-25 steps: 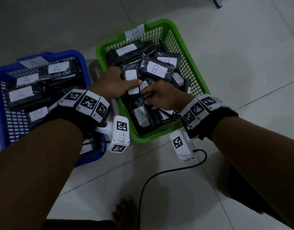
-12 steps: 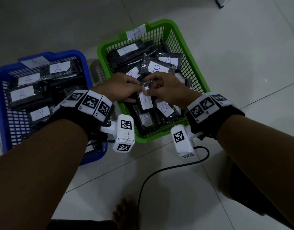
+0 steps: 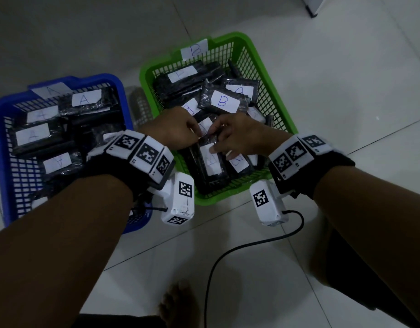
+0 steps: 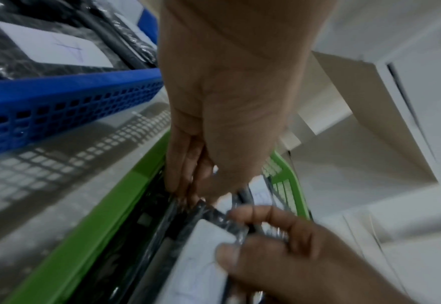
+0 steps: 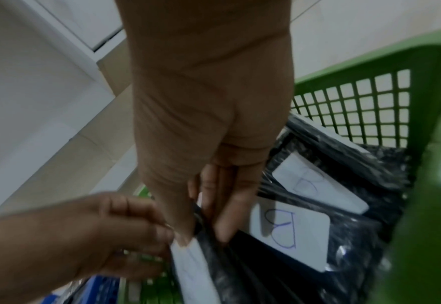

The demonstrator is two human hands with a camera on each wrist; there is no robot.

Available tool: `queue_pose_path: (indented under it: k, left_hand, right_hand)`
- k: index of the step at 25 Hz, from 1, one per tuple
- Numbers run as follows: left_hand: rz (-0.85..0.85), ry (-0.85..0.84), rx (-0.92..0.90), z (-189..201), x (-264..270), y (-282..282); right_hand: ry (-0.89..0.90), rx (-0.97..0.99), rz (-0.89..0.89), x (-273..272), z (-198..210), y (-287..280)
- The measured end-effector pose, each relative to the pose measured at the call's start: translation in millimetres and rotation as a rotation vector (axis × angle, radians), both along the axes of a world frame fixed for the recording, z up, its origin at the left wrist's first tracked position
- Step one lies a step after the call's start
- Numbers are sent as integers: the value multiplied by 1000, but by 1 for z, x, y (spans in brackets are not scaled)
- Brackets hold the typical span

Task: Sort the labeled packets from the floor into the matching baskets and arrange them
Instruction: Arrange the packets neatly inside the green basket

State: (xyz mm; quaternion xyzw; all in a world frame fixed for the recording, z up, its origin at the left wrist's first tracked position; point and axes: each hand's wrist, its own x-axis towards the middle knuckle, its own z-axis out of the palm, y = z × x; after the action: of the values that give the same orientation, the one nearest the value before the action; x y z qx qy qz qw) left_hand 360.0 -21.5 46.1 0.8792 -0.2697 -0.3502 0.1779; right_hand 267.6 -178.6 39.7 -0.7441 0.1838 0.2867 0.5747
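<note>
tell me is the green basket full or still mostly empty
Full: black packets with white B labels overlap across the green basket, hiding its floor; both hands reach in.

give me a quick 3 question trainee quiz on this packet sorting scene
1. True or false: both hands work inside the blue basket.
2. Which letter is on the tag of the green basket? A) A B) B C) F
3. Fill in: the left hand and right hand each pinch the top edge of a black ____.

Key:
1. False: both are in the green basket.
2. B
3. packet
</note>
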Motion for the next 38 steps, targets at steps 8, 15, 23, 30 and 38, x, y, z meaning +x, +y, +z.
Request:
queue_pose_path:
  k: [8, 15, 23, 30, 38]
  left_hand:
    - [-94, 21, 34, -4, -14, 3]
    - [142, -162, -245, -2, -5, 9]
    - [20, -54, -83, -8, -17, 5]
    - [-89, -109, 229, -8, -34, -11]
    - [341, 199, 159, -6, -49, -15]
  right_hand:
    - [-333, -458, 59, 16, -9, -15]
    - [-261, -863, 122, 15, -16, 4]
    - [-201, -307, -303, 30, -34, -4]
    - [-477, -204, -342, 47, -33, -11]
    - [-498, -146, -236, 64, -35, -24]
